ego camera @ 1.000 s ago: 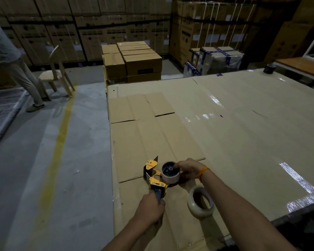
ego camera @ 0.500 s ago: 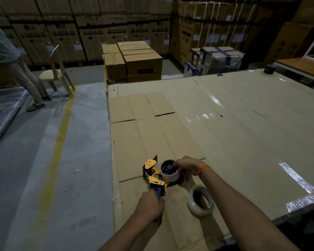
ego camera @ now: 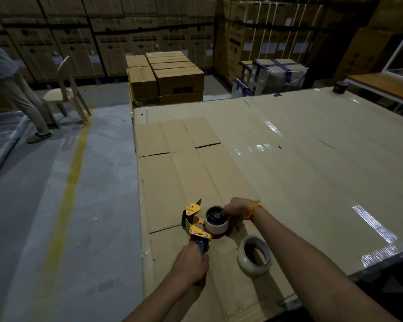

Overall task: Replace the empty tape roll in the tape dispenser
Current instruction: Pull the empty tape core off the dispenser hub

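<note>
the tape dispenser (ego camera: 197, 225) is lying on its side on the flattened cardboard (ego camera: 172, 182) covering the table (ego camera: 312, 159), sitting low in the head view at about 6 o'clock from the frame centre; its long axis is running from 6 o'clock at the handle to roughly 11 o'clock at the yellow blade end, with the serrated tip pointing away from the person. the left hand (ego camera: 190, 263) is clenching around the dark handle, fingers wrapped fully closed on it. the empty tape roll (ego camera: 217, 223), a pale core, is sitting on the dispenser's hub with its open face turned upward, at 3 o'clock of the yellow frame. the right hand (ego camera: 239, 209) is grasping that core from its 2 o'clock side, fingertips curling over the rim and into the dark hub; an orange thread is circling the wrist. the new tape roll (ego camera: 254, 255) is lying near the right forearm, at about 4 o'clock from the dispenser, tilted with its hole facing up and toward the person, apart from both hands
</note>
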Demonstrator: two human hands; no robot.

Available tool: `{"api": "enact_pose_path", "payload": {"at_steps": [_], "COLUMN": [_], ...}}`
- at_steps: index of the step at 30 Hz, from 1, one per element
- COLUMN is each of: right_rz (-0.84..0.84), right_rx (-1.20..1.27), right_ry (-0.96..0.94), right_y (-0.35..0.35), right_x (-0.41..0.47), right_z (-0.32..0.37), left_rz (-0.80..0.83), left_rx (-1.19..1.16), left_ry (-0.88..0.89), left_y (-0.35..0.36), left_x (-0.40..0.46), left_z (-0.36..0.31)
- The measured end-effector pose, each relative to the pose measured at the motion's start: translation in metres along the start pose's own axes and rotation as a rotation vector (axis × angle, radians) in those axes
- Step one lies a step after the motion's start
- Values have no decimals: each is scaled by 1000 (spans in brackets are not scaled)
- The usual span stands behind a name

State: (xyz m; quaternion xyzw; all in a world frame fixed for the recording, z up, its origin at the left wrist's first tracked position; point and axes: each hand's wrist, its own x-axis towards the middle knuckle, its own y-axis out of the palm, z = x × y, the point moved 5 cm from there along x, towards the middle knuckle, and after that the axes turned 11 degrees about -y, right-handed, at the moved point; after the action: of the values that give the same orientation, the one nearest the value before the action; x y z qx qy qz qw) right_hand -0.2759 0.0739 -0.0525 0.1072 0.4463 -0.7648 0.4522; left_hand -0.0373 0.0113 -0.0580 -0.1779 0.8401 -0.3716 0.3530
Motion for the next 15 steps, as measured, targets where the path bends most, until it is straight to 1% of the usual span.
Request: {"api": "enact_pose_path", "payload": {"at_steps": [5, 8, 11, 15], "right_rz": [39, 89, 171, 245], "right_rx": [-46, -175, -262, -409], "right_ry": [-158, -258, -253, -258], "right_y": [-9, -6, -5, -10], "right_x": [2, 3, 4, 2], "right_z": [8, 22, 27, 35], "left_rz": [12, 38, 51, 22], "left_rx": [-25, -2, -1, 6], "left_ry": [-18, 11, 37, 27], "left_y": [-1, 1, -1, 1], "left_x": [-3, -3, -7, -11], "left_z": [7, 12, 12, 14]}}
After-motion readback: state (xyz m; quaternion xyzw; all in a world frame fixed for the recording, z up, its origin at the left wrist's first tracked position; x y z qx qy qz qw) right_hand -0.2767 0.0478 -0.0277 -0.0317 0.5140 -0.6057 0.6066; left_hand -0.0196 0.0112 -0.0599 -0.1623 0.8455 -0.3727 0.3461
